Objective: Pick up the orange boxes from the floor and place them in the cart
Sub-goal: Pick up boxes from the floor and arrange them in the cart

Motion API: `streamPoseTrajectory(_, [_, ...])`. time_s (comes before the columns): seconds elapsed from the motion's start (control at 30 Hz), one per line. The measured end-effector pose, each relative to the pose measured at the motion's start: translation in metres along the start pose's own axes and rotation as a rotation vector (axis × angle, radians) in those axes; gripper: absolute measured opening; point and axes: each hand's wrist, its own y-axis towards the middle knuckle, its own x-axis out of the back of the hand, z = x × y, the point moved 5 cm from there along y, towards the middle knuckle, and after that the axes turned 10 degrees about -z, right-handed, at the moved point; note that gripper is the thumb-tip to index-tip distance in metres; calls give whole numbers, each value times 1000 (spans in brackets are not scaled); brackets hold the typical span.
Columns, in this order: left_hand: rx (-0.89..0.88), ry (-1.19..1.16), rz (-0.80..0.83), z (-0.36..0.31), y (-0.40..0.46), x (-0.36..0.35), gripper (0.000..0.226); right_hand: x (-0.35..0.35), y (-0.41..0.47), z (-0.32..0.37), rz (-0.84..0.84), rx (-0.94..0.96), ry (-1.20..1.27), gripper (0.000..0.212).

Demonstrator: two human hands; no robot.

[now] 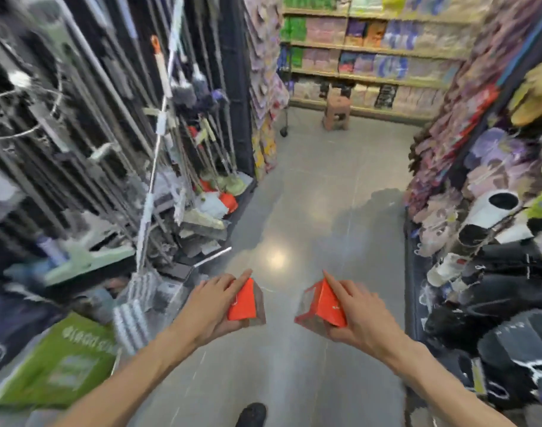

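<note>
Left hand (212, 303) gripping orange box (245, 303), fingers lying along top edge, thumb underneath. Right hand (360, 315) gripping second orange box (325, 305) same way. Both boxes being held above grey floor (309, 195), well apart, clear panels facing inward. Store aisle: mops and brooms (177, 149) hanging on left, slippers (479, 217) racked on right, shelves (371, 50) across far end. Brown stool (337, 114) standing near shelves. Cart wheel (283, 132) showing at far left corner; rest of cart hidden. Dark shoe (251, 415) at bottom edge.

Cart (284, 97) mostly hidden behind shelf end; mop rack (78, 118) blurred; shoe (251, 415) cut off.
</note>
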Motion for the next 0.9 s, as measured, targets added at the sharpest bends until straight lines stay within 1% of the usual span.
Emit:
streamPoseTrajectory(0.1, [143, 19, -61, 10, -56, 51, 106, 16, 21, 59, -4, 156, 13, 113])
streamPoseTrajectory(0.23, [352, 86, -150, 21, -147, 109, 106, 39, 36, 155, 20, 413, 56, 117])
streamPoseTrajectory(0.33, [513, 172, -184, 31, -224, 146, 102, 47, 35, 235, 22, 622, 78, 117])
streamPoseTrajectory(0.4, [601, 209, -190, 36, -268, 167, 102, 45, 33, 281, 24, 719, 90, 113])
streamPoseTrajectory(0.5, [760, 268, -227, 34, -359, 202, 105, 41, 12, 367, 62, 908, 75, 113])
streamPoseTrajectory(0.6, [919, 330, -272, 13, -458, 233, 103, 38, -28, 455, 63, 1109, 78, 110])
streamPoseTrajectory(0.67, [1031, 374, -269, -11, -525, 249, 103, 37, -68, 512, 81, 1218, 101, 108])
streamPoseTrajectory(0.8, [1242, 453, -277, -71, -667, 274, 103, 30, -173, 621, 119, 1441, 126, 108])
streamPoseTrajectory(0.9, [1385, 488, -273, -127, -770, 288, 104, 24, -264, 692, 196, 1561, 160, 109])
